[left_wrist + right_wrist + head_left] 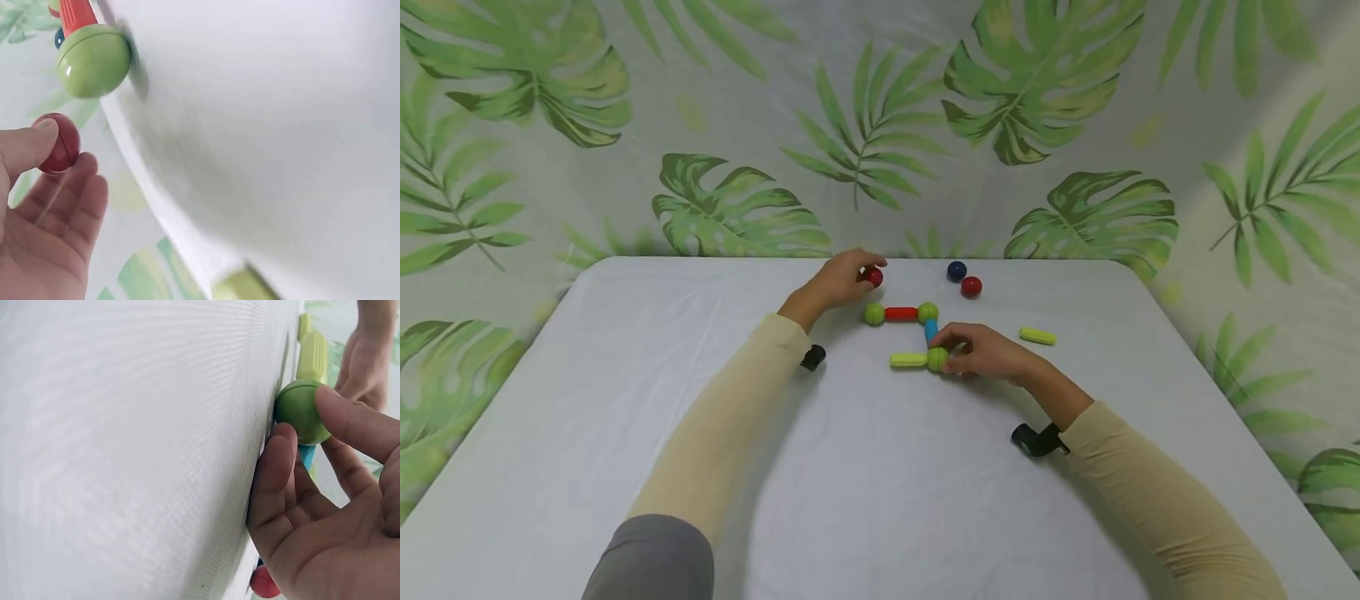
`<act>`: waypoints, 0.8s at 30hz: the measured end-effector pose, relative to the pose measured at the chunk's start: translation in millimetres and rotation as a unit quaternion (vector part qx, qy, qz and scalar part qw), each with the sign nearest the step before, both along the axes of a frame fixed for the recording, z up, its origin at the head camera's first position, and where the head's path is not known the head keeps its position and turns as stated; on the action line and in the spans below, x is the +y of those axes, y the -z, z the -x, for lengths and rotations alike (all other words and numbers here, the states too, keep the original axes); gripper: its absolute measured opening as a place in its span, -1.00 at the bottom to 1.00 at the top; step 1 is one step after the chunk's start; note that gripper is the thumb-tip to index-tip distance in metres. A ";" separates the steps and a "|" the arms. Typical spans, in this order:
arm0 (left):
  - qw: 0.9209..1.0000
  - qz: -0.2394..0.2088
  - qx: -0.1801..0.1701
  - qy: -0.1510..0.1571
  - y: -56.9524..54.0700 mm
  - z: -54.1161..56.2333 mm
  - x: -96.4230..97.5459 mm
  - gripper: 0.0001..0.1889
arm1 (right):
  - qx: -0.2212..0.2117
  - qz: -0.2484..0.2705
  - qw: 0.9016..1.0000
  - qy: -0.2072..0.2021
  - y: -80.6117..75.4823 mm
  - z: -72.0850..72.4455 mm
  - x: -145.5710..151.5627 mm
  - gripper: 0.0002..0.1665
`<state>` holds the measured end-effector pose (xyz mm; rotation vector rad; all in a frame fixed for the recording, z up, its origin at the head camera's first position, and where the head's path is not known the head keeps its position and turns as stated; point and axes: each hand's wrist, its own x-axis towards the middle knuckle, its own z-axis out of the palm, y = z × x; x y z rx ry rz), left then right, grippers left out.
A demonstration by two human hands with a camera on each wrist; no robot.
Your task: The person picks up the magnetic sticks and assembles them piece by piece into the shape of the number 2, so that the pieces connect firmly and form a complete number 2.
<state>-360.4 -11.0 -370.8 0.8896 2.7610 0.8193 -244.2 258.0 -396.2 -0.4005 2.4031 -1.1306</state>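
My left hand (838,282) pinches a red ball (62,144) between thumb and fingers, near the far table edge. The other fingers spread loosely below it in the left wrist view. My right hand (988,354) holds a green ball (302,414), its thumb on the ball and the index finger by a blue rod (932,330). That ball joins the blue rod and a yellow-green rod (908,360). At the blue rod's far end sits another green ball (928,312), linked by a red rod (901,314) to a third green ball (874,314).
A dark blue ball (957,271) and a second red ball (972,287) lie at the back of the white table (865,483). A loose yellow-green rod (1037,336) lies to the right. Behind the table hangs a leaf-patterned cloth (887,108). Black wrist cameras show under both forearms.
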 end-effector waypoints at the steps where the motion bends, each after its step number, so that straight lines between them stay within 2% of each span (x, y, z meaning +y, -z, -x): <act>1: 1.000 0.006 0.005 0.011 -1.6 -3.3 -5.0 -0.55 | 0.000 0.000 1.000 -0.001 0.5 -0.1 0.2 -0.57; 5: 0.999 0.001 0.020 0.045 -2.3 -19.5 -27.6 -0.59 | -0.001 0.001 1.000 -0.002 -0.3 -1.4 0.4 -0.57; 10: 0.996 -0.042 0.021 0.076 1.0 -42.2 -54.3 -0.62 | 0.004 0.003 1.000 -0.005 -1.3 -0.1 0.1 -0.58; 13: 0.995 -0.061 0.001 0.077 4.3 -60.2 -66.1 -0.61 | 0.005 0.004 1.000 -0.009 -0.4 0.8 0.7 -0.58; 17: 0.994 -0.081 -0.005 0.075 9.4 -81.9 -77.6 -0.61 | 0.002 0.001 1.000 -0.010 -0.8 1.1 1.2 -0.58; 20: 0.992 -0.104 0.002 0.074 11.7 -92.2 -83.8 -0.62 | -0.001 -0.002 1.000 -0.006 -1.5 1.8 0.5 -0.57; 24: 0.990 -0.117 -0.003 0.074 15.8 -97.5 -89.9 -0.63 | -0.005 -0.003 1.000 -0.005 -0.6 2.8 -1.0 -0.57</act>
